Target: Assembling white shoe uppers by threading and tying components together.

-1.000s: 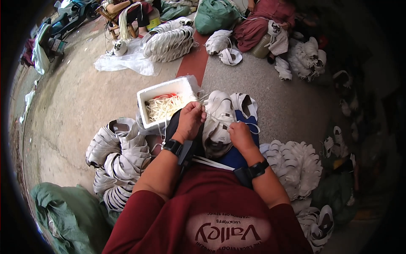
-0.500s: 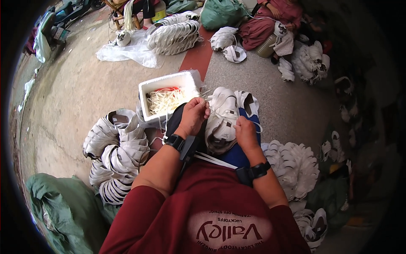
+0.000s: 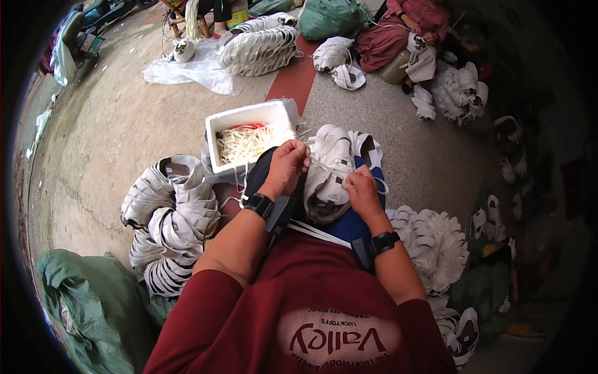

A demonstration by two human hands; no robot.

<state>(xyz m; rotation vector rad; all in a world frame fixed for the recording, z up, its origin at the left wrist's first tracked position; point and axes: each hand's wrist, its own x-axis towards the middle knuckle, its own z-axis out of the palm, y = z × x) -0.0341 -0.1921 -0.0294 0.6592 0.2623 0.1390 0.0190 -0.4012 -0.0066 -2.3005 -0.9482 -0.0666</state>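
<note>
"Begin with the largest item on site"

"The concrete floor point(image 3: 112, 143), stained at left, grey and speckled at right, crossed by a red strip point(image 3: 302, 75) at the far middle"

"Large goods and persons?"

"A green sack point(image 3: 93, 305) stands near left. Far right, a co-worker point(image 3: 398, 34) in dusty red clothing sits with shoes about. A second green bundle point(image 3: 329, 19) lies at the far middle"

"Stock?"

"White shoe uppers, nested in curved rows: one pile point(image 3: 177, 224) to the left of the seated person, another pile point(image 3: 436, 249) to the right, and a far row point(image 3: 258, 50) beside a clear plastic sheet point(image 3: 202, 68)"

"Containers?"

"One white foam box point(image 3: 252, 116), just beyond the left forearm, holding a heap of cream laces point(image 3: 246, 146) with something red at its far edge"

"The workpiece?"

"A white shoe point(image 3: 327, 181) rests at the person's lap, between the hands, its dark opening toward the person. A second white shoe point(image 3: 370, 148) lies just beyond it, to the right, over blue cloth"

"Condition of the hands?"

"Apart, with the shoe between. The left hand point(image 3: 288, 167) has finger and thumb pinched on a white lace point(image 3: 324, 165). The right hand point(image 3: 364, 190) is curled at the shoe's right edge; its fingertips are hidden, so I cannot tell what it grips"

"Smallest item?"

"That lace, running from the left fingertips across the shoe toward the right hand"
</note>
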